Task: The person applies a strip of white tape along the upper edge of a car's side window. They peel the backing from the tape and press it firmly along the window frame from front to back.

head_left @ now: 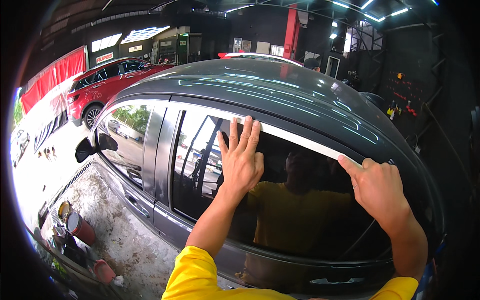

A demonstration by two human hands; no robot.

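Observation:
A white strip of tape (pixel 305 141) runs along the upper edge of the dark rear side window (pixel 300 195) of a grey car. My left hand (pixel 242 155) lies open, its fingers spread and their tips on the strip, the palm over the glass. At the strip's right end my right hand (pixel 378 187) is closed, one finger stretched along the strip and the others curled in. The curled fingertips are hidden from view. Below the window sits a door handle (pixel 337 281). The dark glass mirrors a yellow shirt.
The car's roof (pixel 260 80) curves away behind the window. Ahead on the left are the front side window (pixel 127 135) and a side mirror (pixel 85 149). A red bucket (pixel 81 229) and a pink container (pixel 104 271) stand on the stained floor. Farther off is a red car (pixel 107 85).

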